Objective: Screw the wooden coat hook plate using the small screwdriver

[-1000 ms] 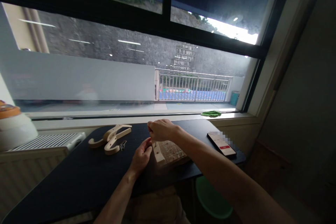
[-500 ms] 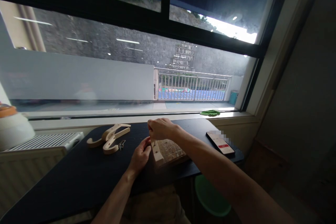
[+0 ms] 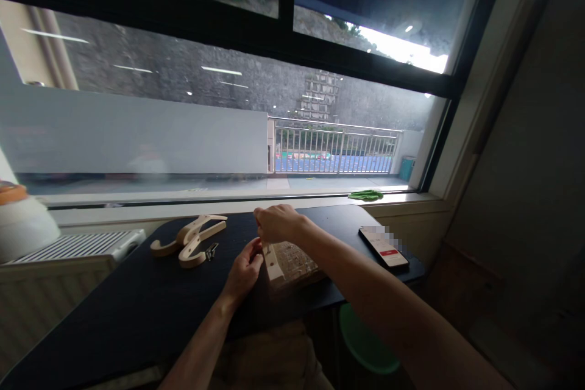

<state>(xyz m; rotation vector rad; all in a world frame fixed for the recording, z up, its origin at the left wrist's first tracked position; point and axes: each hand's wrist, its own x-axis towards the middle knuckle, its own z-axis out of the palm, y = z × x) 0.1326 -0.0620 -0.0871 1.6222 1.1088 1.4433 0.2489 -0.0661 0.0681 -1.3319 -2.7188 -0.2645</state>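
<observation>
A board with a brown, rough-textured face (image 3: pixel 299 263) and a pale wooden strip (image 3: pixel 274 268) along its left end lies on the dark table. My left hand (image 3: pixel 245 266) grips the strip's far left side, its fingers bent and partly hidden. Above the far end of the strip, my right hand (image 3: pixel 280 223) is closed; what its fingers hold is hidden. A short peg-like piece and a dark hole show on the strip just below it. To the left lie curved wooden pieces (image 3: pixel 194 237) with hooked ends, beside a few small metal screws (image 3: pixel 211 251).
A phone (image 3: pixel 384 247) lies at the table's right end. A green cloth (image 3: pixel 365 195) rests on the windowsill behind. At the left stand a radiator (image 3: pixel 68 256) and a white container (image 3: pixel 22 222) with an orange lid. A green stool (image 3: pixel 368 341) is below the table edge.
My right hand has shifted very slightly left over the wooden strip. My left hand keeps its place at the strip's side, and the other things lie as before.
</observation>
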